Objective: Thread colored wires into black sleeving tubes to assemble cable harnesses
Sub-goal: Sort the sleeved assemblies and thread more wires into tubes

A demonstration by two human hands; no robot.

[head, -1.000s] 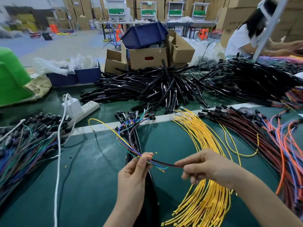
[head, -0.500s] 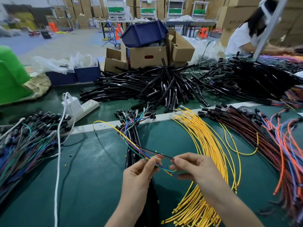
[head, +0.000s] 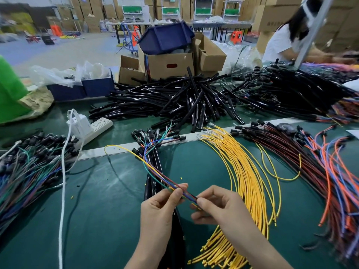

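Observation:
My left hand [head: 159,214] pinches a small bundle of colored wires [head: 155,171], yellow, green, blue and red, near their free ends. My right hand [head: 219,208] grips the tips of the same bundle just to the right, fingertips almost touching the left thumb. The wires run up and left to black connectors [head: 147,136]. Black sleeved harnesses [head: 153,183] lie under the bundle and pass beneath my left wrist. A large heap of black sleeving tubes [head: 174,101] lies across the table's far side.
A fan of yellow wires [head: 242,171] lies right of my hands, red and orange wires [head: 320,171] farther right. Mixed wires [head: 25,171] lie at left, beside a white power strip [head: 91,127] and cable. Cardboard boxes [head: 169,65] stand behind; a person [head: 281,41] works at far right.
My right hand has moved left toward my left hand, sliding along the wire bundle until both hands nearly meet at the wire ends. The bundle now lies tighter together.

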